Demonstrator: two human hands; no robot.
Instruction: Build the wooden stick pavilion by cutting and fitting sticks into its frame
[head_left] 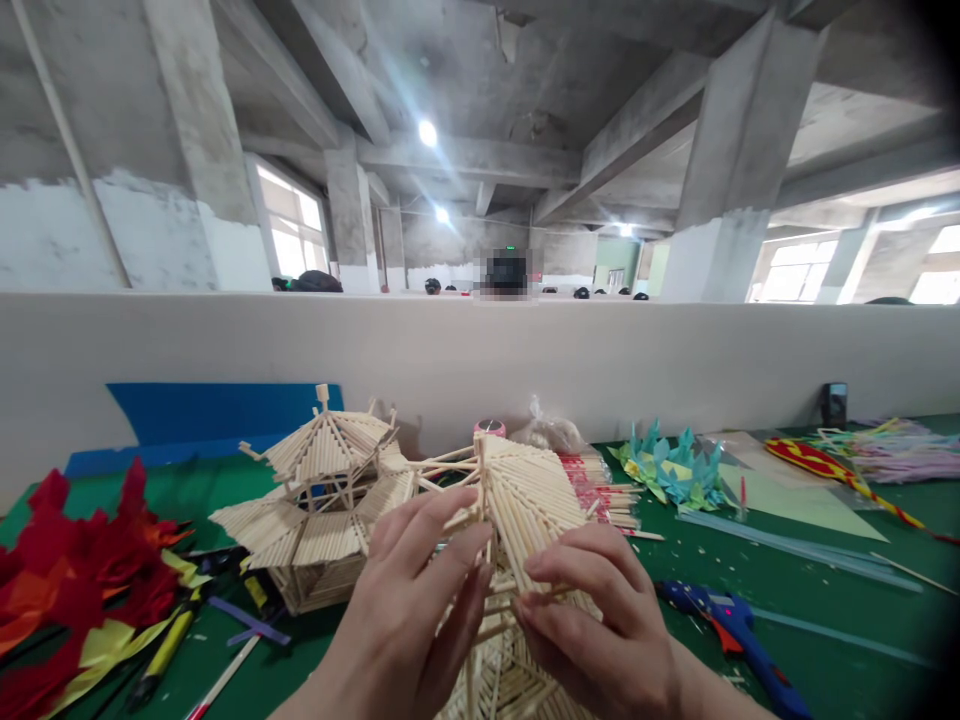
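Observation:
A model pavilion point(532, 485) built of thin wooden sticks stands right before me, its roof covered with sticks on the right and bare framework on the left. My left hand point(412, 590) is curled at the bare side, fingertips closed at the roof frame. On the other side, my right hand point(600, 610) pinches the lower end of a wooden stick point(517, 535) at the roof's edge. Both hands hide much of the lower model. Behind my left hand stands a finished-looking two-tier stick pavilion point(322, 510).
Right of my hands lies a blue glue gun point(739, 625) beside pale glue sticks point(795, 550). Bundled sticks point(604, 490) and a teal paper flower point(667, 465) sit behind. Red paper flowers point(97, 560) and a yellow cutter point(165, 650) lie left. A white partition point(450, 350) bounds the table.

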